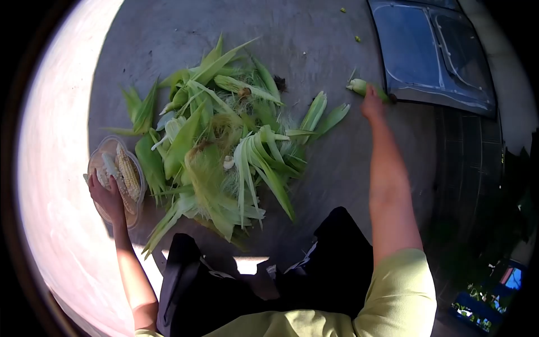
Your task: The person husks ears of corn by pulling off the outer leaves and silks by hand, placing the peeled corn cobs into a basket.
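Note:
My left hand (pixel 108 196) is over the bowl (pixel 140 168) at the left, its fingers bent down onto the pale cobs inside; whether it grips one is hard to tell. Beside it in the bowl lies a yellowish husked cob (pixel 128 173). With the arm stretched out, my right hand (pixel 372 104) is closed around an unhusked ear of corn (pixel 357 86) at the upper right. Between the hands spreads a large heap of green husks (pixel 185 140) with brown and pale silk (pixel 205 168).
A glass-panelled metal frame (pixel 404 45) lies at the upper right beyond my right hand. Two loose green pieces (pixel 314 115) are right of the heap. My dark-clad knees (pixel 342 236) are at the near edge of the heap.

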{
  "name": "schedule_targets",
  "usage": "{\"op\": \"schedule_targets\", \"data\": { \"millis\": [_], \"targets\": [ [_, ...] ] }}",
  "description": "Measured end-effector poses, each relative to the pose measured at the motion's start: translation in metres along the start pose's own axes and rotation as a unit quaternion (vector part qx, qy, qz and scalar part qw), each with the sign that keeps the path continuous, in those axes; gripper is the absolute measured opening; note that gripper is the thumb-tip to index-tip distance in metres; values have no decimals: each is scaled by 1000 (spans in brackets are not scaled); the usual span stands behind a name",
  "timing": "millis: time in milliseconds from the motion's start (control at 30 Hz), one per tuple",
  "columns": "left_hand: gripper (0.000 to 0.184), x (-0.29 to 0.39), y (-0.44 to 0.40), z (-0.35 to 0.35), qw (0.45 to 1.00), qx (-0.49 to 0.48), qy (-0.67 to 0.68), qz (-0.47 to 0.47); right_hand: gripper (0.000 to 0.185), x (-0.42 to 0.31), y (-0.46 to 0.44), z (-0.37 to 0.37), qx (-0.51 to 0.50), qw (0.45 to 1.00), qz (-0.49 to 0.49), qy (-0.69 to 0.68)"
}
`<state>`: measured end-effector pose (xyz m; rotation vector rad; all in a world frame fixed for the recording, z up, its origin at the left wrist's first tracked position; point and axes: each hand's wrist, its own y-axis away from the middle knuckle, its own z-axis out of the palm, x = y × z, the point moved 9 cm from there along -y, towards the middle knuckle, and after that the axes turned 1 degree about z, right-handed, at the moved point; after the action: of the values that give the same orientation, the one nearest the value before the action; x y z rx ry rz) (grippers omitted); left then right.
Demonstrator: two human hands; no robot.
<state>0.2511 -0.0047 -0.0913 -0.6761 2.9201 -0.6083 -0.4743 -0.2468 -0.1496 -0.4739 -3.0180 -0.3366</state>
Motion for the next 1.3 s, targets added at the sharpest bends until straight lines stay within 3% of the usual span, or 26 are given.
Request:
{"op": "schedule_targets", "data": {
  "millis": [67,133,233,300,433,500,567,600,667,700,767,833,867,933,967,1000,1067,1100,1133,1167,1200,1233,1267,1300],
  "targets": [
    [43,46,2,-26,976,-26,214,-19,60,1,-23,15,13,1000,-14,-8],
    [37,95,9,-43,963,-40,265,36,63,-2,-41,26,22,999,-33,-25],
    [41,170,26,-49,920,-157,350,85,65,1,-57,32,77,995,-67,9],
    [54,237,41,-62,900,-255,273,223,64,5,-62,36,67,993,-76,59],
    [71,285,83,-4,855,-383,186,296,59,18,-58,46,22,993,-53,108],
    [70,302,107,24,868,-365,119,315,58,20,-42,43,28,993,-59,101],
    [70,313,120,44,876,-346,56,332,57,26,-20,22,138,989,-59,-8],
    [70,313,124,52,885,-339,42,316,57,25,-13,18,135,989,-59,-13],
    [69,316,128,53,893,-335,29,300,54,17,21,-29,276,929,-122,-216],
    [67,317,125,50,895,-335,48,290,54,7,34,-44,274,929,-122,-217],
    [65,315,107,32,902,-326,59,278,52,-41,82,-94,315,805,-306,-399],
    [54,310,91,10,828,-504,94,227,56,-84,123,-109,288,723,-409,-476],
    [54,313,76,-8,830,-502,88,226,54,-107,146,-114,265,697,-454,-489],
    [46,289,21,-62,899,-289,329,-8,54,-147,191,-108,193,637,-533,-523],
    [40,287,13,-73,878,-204,432,-18,51,-162,214,-102,172,617,-573,-510],
    [42,300,17,-80,770,-260,566,-137,48,-176,236,-99,154,597,-614,-493],
    [43,325,36,-74,499,-345,751,-260,45,-185,273,-101,185,554,-681,-441],
    [43,321,36,-75,505,-340,751,-256,42,-190,292,-99,218,524,-732,-377],
    [42,314,37,-71,548,-331,728,-244,42,-193,291,-99,224,522,-731,-378],
    [42,311,39,-68,588,-327,703,-231,41,-195,285,-94,227,535,-723,-373],
    [42,314,44,-69,588,-335,700,-227,40,-197,281,-95,228,552,-713,-368],
    [42,316,47,-72,621,-322,683,-209,41,-188,252,-104,212,584,-620,-479],
    [43,320,49,-74,650,-309,668,-190,41,-186,249,-107,214,595,-613,-475],
    [48,326,56,-69,645,-327,663,-193,41,-191,217,-95,4,609,-490,-623]
  ]
}}
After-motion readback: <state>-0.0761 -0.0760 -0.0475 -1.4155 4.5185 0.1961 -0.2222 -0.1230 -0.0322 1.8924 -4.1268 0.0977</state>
